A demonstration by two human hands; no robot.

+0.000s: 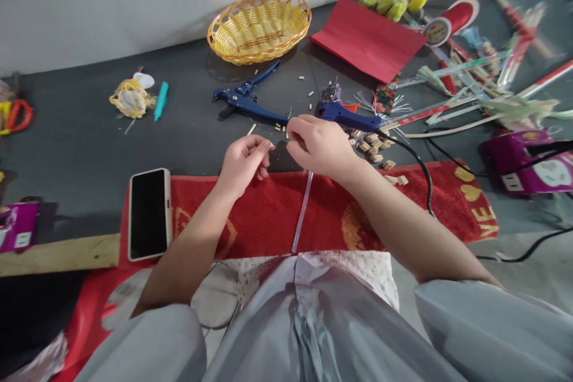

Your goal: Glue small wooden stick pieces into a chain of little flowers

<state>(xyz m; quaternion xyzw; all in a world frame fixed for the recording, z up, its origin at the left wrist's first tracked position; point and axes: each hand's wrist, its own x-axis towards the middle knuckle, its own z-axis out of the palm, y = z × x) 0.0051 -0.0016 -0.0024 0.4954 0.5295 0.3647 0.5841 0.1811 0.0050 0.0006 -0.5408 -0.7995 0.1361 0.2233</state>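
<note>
My left hand is closed in a pinch above the front of the dark table, with a tiny pale bit at its fingertips, too small to name. A short white stick shows just behind it; I cannot tell whether it is held. Close by on the right, my right hand has its fingers curled, and whatever they hold is hidden. Beyond the hands lie a blue hand cutter and a blue glue gun. Small white cut pieces are scattered there. A clear glue stick lies across the red towel.
A yellow wicker basket and red paper are at the back. Right: thread spool, bundled pieces, strips, black cable, purple power socket. Left: phone, teal marker, scissors.
</note>
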